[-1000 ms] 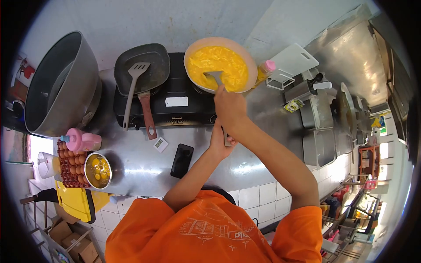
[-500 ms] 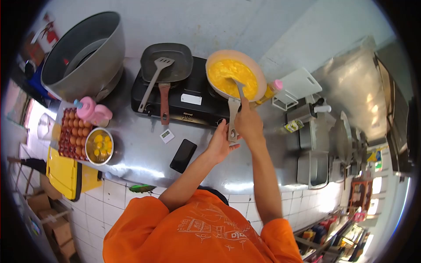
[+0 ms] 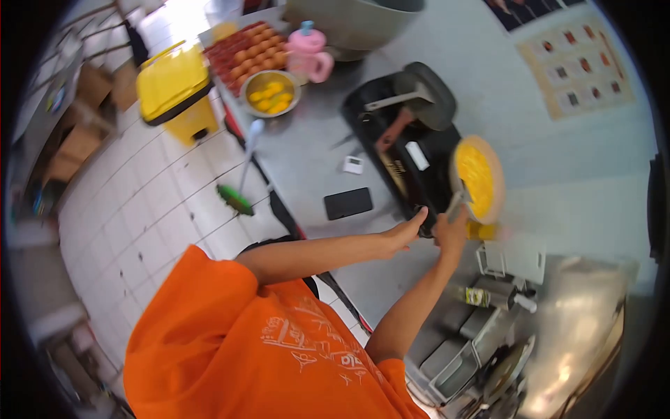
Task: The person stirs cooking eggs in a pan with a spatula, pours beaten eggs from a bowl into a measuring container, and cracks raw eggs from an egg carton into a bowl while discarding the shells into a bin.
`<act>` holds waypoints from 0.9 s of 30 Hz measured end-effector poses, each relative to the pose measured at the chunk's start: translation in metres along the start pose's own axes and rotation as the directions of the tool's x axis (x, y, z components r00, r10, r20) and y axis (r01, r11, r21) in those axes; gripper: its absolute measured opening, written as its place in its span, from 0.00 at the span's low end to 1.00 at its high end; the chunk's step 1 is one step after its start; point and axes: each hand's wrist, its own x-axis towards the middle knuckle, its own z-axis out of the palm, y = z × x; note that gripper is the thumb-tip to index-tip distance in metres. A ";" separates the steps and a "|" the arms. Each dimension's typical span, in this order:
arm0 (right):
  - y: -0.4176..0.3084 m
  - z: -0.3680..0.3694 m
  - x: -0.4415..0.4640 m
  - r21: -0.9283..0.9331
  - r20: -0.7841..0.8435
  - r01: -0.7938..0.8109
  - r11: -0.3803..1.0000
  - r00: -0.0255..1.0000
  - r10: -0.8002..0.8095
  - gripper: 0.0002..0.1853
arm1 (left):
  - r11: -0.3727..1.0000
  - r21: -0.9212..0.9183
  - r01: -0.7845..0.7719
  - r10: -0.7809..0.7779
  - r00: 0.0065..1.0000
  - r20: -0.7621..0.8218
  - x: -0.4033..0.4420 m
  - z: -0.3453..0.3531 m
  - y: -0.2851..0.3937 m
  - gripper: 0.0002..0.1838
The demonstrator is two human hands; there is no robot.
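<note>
A cream frying pan with yellow egg mixture in it sits on the right burner of the black gas stove. My right hand is closed beside the pan's pale handle, around the grey spatula whose end reaches the egg; blur hides part of the grip. My left hand is at the stove's front edge, thumb raised and fingers extended, close to the control knob and holding nothing visible. On the other burner lies a dark square pan with a slotted turner across it.
A black phone and a white timer lie on the steel counter. Farther left are a bowl of cracked eggs, an egg tray and a pink jug. Metal containers stand at the right.
The head view has turned, so the counter now runs diagonally. My left hand has drawn back from beneath the pan handle toward the stove edge. My right hand stays by the handle.
</note>
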 end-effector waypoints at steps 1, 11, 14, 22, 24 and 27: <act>0.018 0.008 0.016 -0.050 -0.119 0.154 0.987 0.980 -0.159 0.42 | 0.999 0.036 -0.013 0.015 0.999 -0.043 -0.025 -0.012 -0.006 0.48; -0.005 0.003 -0.137 0.368 -0.499 0.675 0.639 0.723 -0.477 0.10 | 0.743 -0.488 -0.458 -0.168 0.579 -0.798 -0.251 -0.323 -0.140 0.08; -0.003 0.073 -0.180 0.463 -0.123 0.519 0.719 0.840 -0.528 0.06 | 0.650 -0.350 -0.674 -0.069 0.407 -0.911 -0.263 -0.334 -0.104 0.12; -0.126 0.204 -0.200 0.581 0.337 0.265 0.770 0.783 -0.523 0.12 | 0.845 0.206 -0.494 0.419 0.369 -0.830 -0.274 -0.393 0.092 0.15; -0.172 0.232 -0.156 0.660 0.310 0.136 0.739 0.847 -0.432 0.18 | 0.783 0.276 -0.558 0.492 0.283 -0.823 -0.279 -0.432 0.143 0.13; -0.241 0.284 -0.085 0.681 0.288 0.024 0.732 0.911 -0.297 0.25 | 0.804 0.426 -0.414 0.560 0.289 -0.777 -0.278 -0.532 0.203 0.13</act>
